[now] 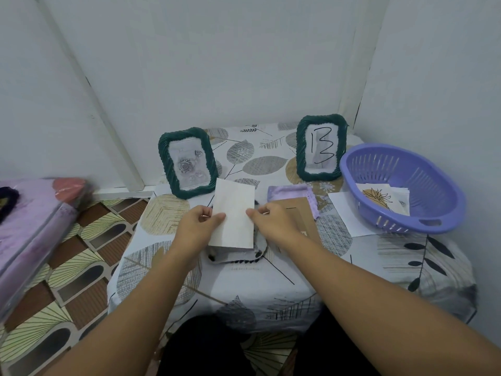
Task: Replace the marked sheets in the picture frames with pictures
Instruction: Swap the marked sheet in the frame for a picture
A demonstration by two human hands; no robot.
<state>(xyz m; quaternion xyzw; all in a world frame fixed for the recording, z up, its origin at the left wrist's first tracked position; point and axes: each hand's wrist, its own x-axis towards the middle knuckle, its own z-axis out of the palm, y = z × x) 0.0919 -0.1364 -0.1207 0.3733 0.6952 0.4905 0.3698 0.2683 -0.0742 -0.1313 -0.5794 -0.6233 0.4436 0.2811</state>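
Head view: left hand [199, 223] and right hand [271, 219] pinch a pale sheet [234, 213] by its side edges, probably aligning it over the face-down frame [235, 255] mid-table.

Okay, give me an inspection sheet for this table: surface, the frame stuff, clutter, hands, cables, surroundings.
Surface: small table under a leaf-print cloth.
Job's things: dark green frame with a rose picture stands back left; dark green frame marked 13 stands back right; a third frame lies face down under the hands; brown backing board beside it; purple plastic basket at right holds pictures.
Clutter: lilac cloth; white sheet partly under the basket.
Hands: left hand and right hand pinch a blank white card by its sides.
Cables: nothing seen.
Surroundings: white walls, patterned floor, pink bundle at left.
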